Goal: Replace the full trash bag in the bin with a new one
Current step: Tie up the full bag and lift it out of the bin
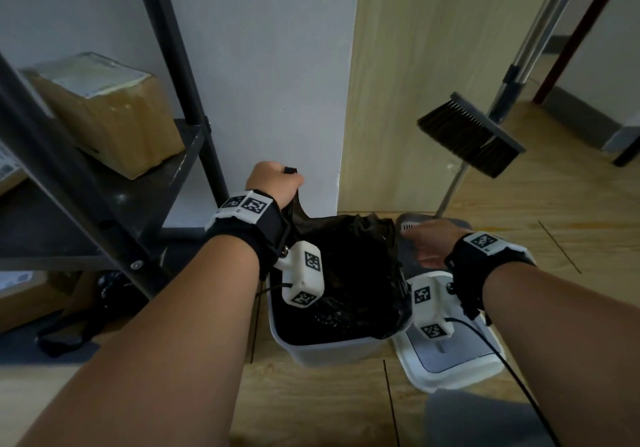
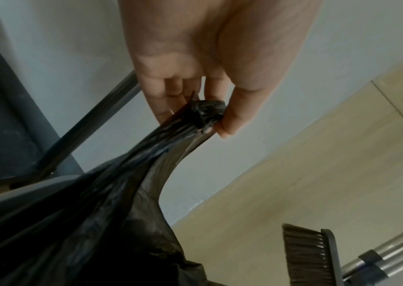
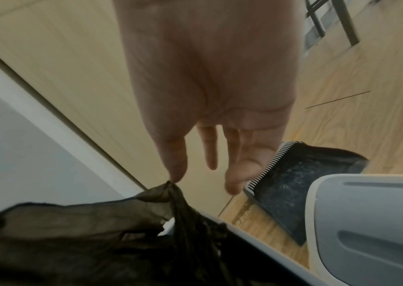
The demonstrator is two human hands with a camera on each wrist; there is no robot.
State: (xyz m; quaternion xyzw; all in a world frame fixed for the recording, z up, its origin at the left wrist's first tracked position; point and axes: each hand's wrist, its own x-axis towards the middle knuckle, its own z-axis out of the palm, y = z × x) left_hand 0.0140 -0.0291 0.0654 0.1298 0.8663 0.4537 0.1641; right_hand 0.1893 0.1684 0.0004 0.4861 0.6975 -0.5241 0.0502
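Note:
A black trash bag (image 1: 349,273) sits in a white bin (image 1: 325,351) on the wood floor. My left hand (image 1: 273,179) grips one gathered corner of the bag (image 2: 205,114) and holds it up above the bin's far left edge, the film stretched taut. My right hand (image 1: 434,242) hovers at the bin's far right side with fingers straight and spread. In the right wrist view its fingertips (image 3: 176,174) are just above another raised corner of the bag (image 3: 168,188), holding nothing.
The bin's white and grey lid (image 1: 450,356) lies on the floor right of the bin. A dustpan (image 1: 410,228) and a broom (image 1: 471,134) stand behind it. A dark metal shelf (image 1: 104,204) with a cardboard box (image 1: 107,114) is left.

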